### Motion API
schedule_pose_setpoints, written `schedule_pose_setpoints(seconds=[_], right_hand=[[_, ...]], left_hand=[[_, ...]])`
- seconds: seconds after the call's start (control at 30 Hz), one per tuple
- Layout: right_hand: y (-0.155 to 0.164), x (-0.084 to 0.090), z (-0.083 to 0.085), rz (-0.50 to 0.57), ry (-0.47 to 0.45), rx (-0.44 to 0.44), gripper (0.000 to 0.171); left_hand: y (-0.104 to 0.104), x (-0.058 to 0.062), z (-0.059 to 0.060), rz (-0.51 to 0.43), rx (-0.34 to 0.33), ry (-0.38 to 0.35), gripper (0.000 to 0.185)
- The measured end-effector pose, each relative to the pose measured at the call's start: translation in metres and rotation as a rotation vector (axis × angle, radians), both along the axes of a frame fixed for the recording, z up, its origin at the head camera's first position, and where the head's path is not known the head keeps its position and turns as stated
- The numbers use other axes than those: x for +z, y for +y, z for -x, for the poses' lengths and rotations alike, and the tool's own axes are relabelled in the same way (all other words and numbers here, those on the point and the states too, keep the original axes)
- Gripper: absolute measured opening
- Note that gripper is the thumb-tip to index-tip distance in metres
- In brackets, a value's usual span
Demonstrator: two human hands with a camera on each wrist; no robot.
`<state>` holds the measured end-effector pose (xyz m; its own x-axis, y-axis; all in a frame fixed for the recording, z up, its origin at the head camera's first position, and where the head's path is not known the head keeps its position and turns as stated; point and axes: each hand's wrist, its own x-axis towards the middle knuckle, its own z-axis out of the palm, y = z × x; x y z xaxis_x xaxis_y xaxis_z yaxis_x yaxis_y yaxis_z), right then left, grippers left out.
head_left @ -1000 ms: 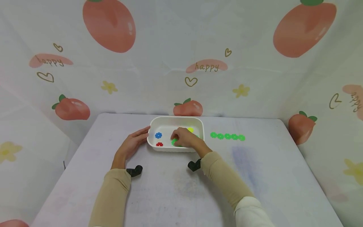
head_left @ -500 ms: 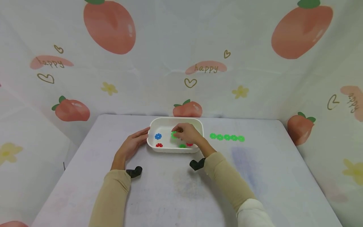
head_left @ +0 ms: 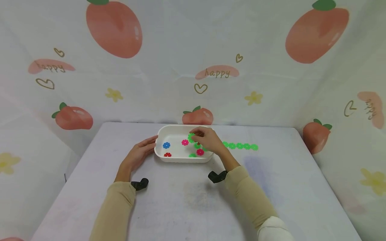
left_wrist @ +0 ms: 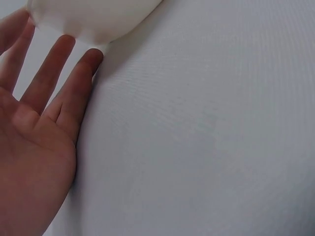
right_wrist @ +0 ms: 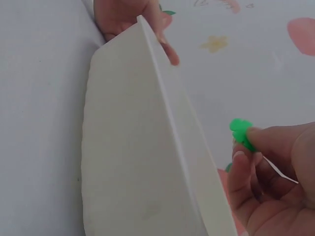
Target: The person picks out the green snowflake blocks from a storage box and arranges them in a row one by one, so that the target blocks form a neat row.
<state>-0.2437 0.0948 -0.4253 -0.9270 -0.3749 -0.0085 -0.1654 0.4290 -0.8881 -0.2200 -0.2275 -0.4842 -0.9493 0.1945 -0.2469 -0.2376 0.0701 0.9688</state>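
Observation:
A white plastic tray (head_left: 181, 160) stands near the back of the table. My left hand (head_left: 139, 155) rests against its left end, fingers nearly straight; in the left wrist view the fingertips (left_wrist: 93, 56) touch the tray wall. Over the tray, my right hand (head_left: 208, 139) pinches a green flower-shaped disc (right_wrist: 241, 130) between thumb and fingertips, raised above the rim. Inside the tray lie a blue disc (head_left: 166, 145), a red disc (head_left: 167, 154), pink discs (head_left: 185, 142) and green discs (head_left: 192, 155). The right hand hides part of the tray's right side.
To the right of the tray, a row of several green discs (head_left: 239, 146) lies on the white-covered table (head_left: 181, 201). A fruit-patterned cloth (head_left: 150, 67) hangs behind the table. Dark wrist devices (head_left: 140, 184) sit at both wrists.
My right hand has lifted the green disc from the tray's bottom and moved right and back with it, uncovering pink and green discs. The left hand stays at the tray's end.

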Motion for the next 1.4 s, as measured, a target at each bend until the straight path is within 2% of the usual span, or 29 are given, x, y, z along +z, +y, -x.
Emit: schedule_pose_setpoints(seconds=[0.13, 0.37, 0.7, 0.83, 1.03, 1.23, 1.4], right_hand=[[0.012, 0.002, -0.005, 0.055, -0.010, 0.000, 0.026], [0.033, 0.004, -0.015, 0.074, 0.012, -0.045, 0.025], [0.066, -0.005, -0.021, 0.176, -0.005, -0.215, 0.025], [0.081, -0.009, -0.022, 0.194, -0.016, -0.245, 0.029], [0.099, -0.012, -0.026, 0.200, -0.012, -0.289, 0.029], [0.117, -0.018, -0.029, 0.153, 0.011, -0.352, 0.031], [0.130, -0.015, -0.033, 0.160, -0.016, -0.399, 0.032]], left_hand=[[0.001, 0.001, 0.000, -0.005, 0.010, 0.000, 0.053], [0.003, 0.005, -0.001, -0.002, 0.015, 0.001, 0.054], [0.005, 0.008, -0.004, 0.053, 0.014, 0.036, 0.054], [0.004, 0.008, -0.004, 0.079, 0.009, 0.038, 0.054], [0.004, 0.007, -0.004, 0.103, 0.017, 0.030, 0.051], [0.004, 0.006, -0.004, 0.110, 0.026, 0.033, 0.053], [0.004, 0.005, -0.004, 0.130, 0.021, 0.034, 0.050]])
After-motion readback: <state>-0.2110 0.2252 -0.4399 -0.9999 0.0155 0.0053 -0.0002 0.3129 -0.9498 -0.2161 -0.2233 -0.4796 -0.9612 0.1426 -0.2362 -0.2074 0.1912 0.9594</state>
